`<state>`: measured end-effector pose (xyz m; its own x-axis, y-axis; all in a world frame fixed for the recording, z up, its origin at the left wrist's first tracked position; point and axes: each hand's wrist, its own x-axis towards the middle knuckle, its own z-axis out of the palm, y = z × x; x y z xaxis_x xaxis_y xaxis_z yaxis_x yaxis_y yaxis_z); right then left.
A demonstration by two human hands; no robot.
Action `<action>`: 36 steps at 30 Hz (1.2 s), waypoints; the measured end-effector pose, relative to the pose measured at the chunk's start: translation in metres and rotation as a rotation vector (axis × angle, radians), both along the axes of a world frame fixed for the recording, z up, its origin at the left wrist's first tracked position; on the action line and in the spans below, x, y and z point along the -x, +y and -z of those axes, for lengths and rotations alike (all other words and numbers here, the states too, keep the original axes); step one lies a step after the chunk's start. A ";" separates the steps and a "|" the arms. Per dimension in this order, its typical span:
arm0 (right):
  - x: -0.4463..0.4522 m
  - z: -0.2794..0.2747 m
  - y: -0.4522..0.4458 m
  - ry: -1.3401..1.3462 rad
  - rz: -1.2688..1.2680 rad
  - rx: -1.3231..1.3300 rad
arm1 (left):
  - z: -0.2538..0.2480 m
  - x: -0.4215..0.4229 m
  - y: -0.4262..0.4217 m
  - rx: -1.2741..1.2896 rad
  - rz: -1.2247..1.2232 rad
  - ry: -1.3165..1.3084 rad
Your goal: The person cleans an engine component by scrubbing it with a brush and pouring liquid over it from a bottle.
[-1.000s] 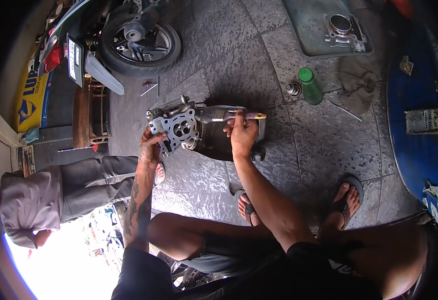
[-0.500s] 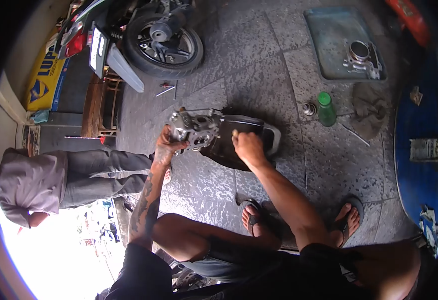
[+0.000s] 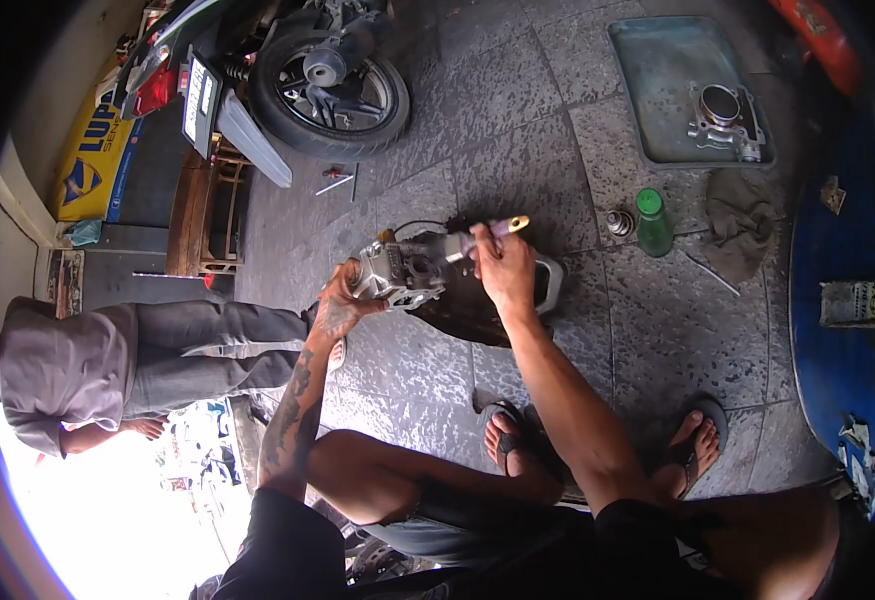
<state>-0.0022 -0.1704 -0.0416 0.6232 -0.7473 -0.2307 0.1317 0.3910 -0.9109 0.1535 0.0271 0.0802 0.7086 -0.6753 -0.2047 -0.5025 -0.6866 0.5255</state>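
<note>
My left hand (image 3: 340, 300) grips the side of a silvery engine cylinder head (image 3: 394, 275), holding it tilted over a dark, shallow container (image 3: 468, 322) on the floor. In my right hand (image 3: 505, 272) is a paintbrush (image 3: 511, 227), its yellow-tipped handle pointing up and right. The blurred bristle end is at the right side of the cylinder head; whether it touches, I cannot tell. My hands and the part hide much of the container, whose pale handle (image 3: 555, 285) shows on the right.
To the right stand a green bottle (image 3: 655, 225) and a small metal part (image 3: 619, 222), near a rag (image 3: 743, 225) and thin rod (image 3: 713, 272). Beyond, a tray (image 3: 648, 150) holds an engine cylinder (image 3: 721, 112). A motorcycle wheel (image 3: 388, 120), blue drum (image 3: 838, 360) and another person (image 3: 68, 350) surround the workspace.
The cylinder head has turned in my left hand. My right hand has rotated and risen slightly, bringing the brush handle into sight and the bristles to the part. The other person's hand now shows.
</note>
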 end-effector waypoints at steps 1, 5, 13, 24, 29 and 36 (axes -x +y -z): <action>0.003 -0.015 0.001 -0.094 0.014 -0.082 | 0.002 -0.005 0.003 -0.058 -0.018 -0.003; -0.007 -0.010 0.017 -0.217 -0.021 -0.065 | -0.008 0.006 -0.009 0.025 -0.068 0.185; -0.010 -0.006 0.027 -0.036 0.045 0.015 | -0.002 0.002 -0.004 -0.078 -0.008 0.114; 0.001 0.002 0.017 -0.012 0.120 0.028 | -0.004 -0.002 -0.003 -0.109 -0.005 0.084; 0.003 -0.019 0.023 -0.064 0.025 -0.065 | -0.009 0.007 -0.008 -0.148 -0.015 0.135; 0.008 -0.030 0.018 -0.220 0.112 -0.119 | -0.007 0.010 -0.009 -0.203 0.048 0.011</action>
<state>-0.0099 -0.1528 -0.0112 0.5829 -0.7901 -0.1894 0.3699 0.4656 -0.8040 0.1435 0.0181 0.0874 0.6737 -0.6523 -0.3475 -0.5320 -0.7544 0.3846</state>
